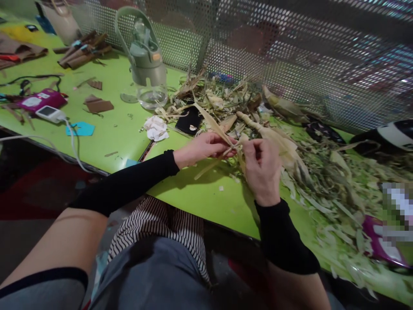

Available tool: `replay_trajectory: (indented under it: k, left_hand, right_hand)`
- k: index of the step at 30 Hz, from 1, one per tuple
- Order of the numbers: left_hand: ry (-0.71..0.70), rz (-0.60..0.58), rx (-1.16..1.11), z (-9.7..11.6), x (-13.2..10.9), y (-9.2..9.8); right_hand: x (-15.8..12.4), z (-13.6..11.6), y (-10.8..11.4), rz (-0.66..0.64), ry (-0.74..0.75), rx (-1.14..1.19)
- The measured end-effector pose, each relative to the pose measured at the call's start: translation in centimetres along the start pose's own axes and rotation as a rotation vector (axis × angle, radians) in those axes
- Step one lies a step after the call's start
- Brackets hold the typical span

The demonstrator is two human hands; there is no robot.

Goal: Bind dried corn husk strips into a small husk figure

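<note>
My left hand (206,146) is closed in a pinch around pale, dried husk strips (211,119) that look like corn husk. One long blade sticks up and to the left from the fingers, and a thinner strip hangs down to the left. My right hand (263,165) pinches the same strips from the right, close to where they cross. The fingertips partly hide the crossing. Just beyond the hands lies a larger dried husk (279,144) with a twisted, stem-like end. A black phone-like slab (189,119) rests behind my left hand.
Loose husk scraps (335,189) cover the green table's right side and back. A green water bottle (148,64) stands near the perforated metal screen (258,47). Crumpled tissue (155,128), a purple device (41,99) with a white cable, and brown rolls (84,51) lie leftward.
</note>
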State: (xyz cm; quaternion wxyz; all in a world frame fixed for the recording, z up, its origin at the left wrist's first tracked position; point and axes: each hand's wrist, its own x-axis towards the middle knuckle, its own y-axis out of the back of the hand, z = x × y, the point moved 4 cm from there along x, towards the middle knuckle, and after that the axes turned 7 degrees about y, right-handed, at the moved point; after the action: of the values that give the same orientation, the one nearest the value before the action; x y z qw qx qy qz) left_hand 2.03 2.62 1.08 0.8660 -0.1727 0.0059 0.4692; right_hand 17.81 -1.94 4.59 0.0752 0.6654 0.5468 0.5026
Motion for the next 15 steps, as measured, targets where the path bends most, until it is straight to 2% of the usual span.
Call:
replay_trajectory:
  k: [4,8,12,15]
  left_hand:
    - [-0.071,-0.049,0.014,0.0,-0.1,0.1]
    - [-0.114,-0.032,0.054,-0.1,-0.4,0.3]
    - [-0.035,-0.020,0.140,-0.4,-0.5,-0.2]
    - [-0.017,-0.045,0.184,-0.4,-0.5,-0.7]
  right_hand:
    - [0.2,0.5,-0.7,-0.217,-0.059,0.117]
    - [-0.1,0.6,-0.9,-0.166,-0.142,0.290]
    - [-0.5,1.0,-1.5,-0.143,-0.249,0.556]
    - [-0.5,1.3,-1.9,-0.149,-0.298,0.650]
